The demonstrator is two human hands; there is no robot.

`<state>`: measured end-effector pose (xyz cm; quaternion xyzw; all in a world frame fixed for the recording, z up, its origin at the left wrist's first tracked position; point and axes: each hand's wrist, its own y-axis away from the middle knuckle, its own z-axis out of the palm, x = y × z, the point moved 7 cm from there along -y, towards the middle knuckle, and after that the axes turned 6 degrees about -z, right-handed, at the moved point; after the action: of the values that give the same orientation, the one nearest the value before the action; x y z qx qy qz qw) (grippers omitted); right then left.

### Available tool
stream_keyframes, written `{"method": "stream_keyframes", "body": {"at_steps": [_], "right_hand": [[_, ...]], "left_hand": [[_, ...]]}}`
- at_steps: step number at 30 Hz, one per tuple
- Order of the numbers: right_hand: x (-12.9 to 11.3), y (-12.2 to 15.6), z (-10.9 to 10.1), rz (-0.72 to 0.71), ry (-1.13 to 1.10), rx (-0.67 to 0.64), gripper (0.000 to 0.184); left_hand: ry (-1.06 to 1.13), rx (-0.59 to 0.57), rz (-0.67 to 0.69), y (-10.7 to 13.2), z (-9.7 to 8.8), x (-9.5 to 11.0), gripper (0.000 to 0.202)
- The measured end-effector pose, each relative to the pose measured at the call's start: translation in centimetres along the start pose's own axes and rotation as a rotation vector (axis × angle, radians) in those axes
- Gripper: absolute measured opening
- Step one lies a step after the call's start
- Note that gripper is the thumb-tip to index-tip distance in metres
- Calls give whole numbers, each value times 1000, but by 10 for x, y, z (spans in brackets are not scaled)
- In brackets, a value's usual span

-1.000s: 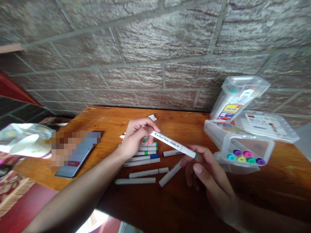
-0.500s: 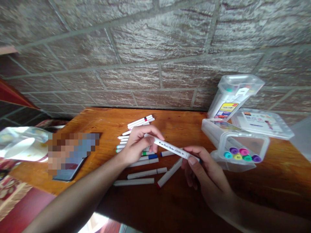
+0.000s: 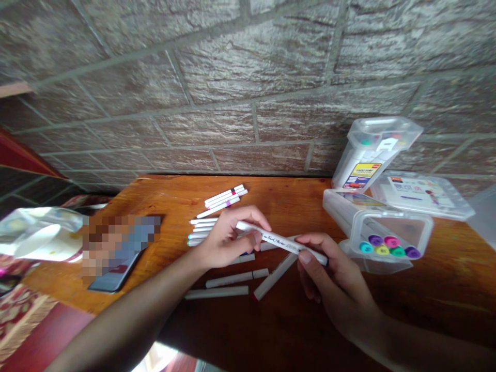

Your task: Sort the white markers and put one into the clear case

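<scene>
A white marker (image 3: 279,241) with dark lettering along its barrel is held slantwise above the table, its dark-tipped end low on the right. My left hand (image 3: 236,235) pinches it near the upper left end. Near the other end, the thumb and forefinger of my right hand (image 3: 329,274) close on it. Several white markers lie beneath and around the hands: a group with red and purple bands (image 3: 222,199) behind the left hand, a red-ended marker (image 3: 273,279) by the right hand, and a plain-looking marker (image 3: 219,293) in front. My left hand partly covers the middle ones.
On the right, a clear case (image 3: 428,235) lies on its side with several colour-capped markers inside. Behind it stand a closed marker box (image 3: 364,150) and a flat clear lid (image 3: 422,196). A phone (image 3: 116,274) and a white cup (image 3: 42,240) are at left. A stone wall (image 3: 232,124) borders the wooden table.
My left hand has shifted slightly right and down along the marker, with its fingers drawn in. The right hand keeps its grip, and more of the marker's dark end shows beyond it.
</scene>
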<state>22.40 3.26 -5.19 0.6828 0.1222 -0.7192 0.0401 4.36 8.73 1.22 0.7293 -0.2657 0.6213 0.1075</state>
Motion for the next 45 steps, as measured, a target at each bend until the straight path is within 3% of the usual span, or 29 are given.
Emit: {"method": "stream_keyframes", "body": {"at_steps": [8, 20, 28, 36, 45], "right_hand": [[-6, -1, 2, -9, -37, 14, 25], [-3, 1, 4, -10, -22, -18, 26], [-2, 1, 5, -13, -59, -6, 27], [-5, 0, 4, -27, 17, -26, 29], [-2, -1, 4, -13, -23, -3, 29]], "left_hand": [[206, 21, -64, -1, 0, -14, 20], [-38, 7, -66, 3, -1, -5, 19], [133, 11, -110, 2, 0, -11, 20], [35, 14, -101, 3, -2, -10, 20], [102, 21, -148, 2, 0, -11, 18]]}}
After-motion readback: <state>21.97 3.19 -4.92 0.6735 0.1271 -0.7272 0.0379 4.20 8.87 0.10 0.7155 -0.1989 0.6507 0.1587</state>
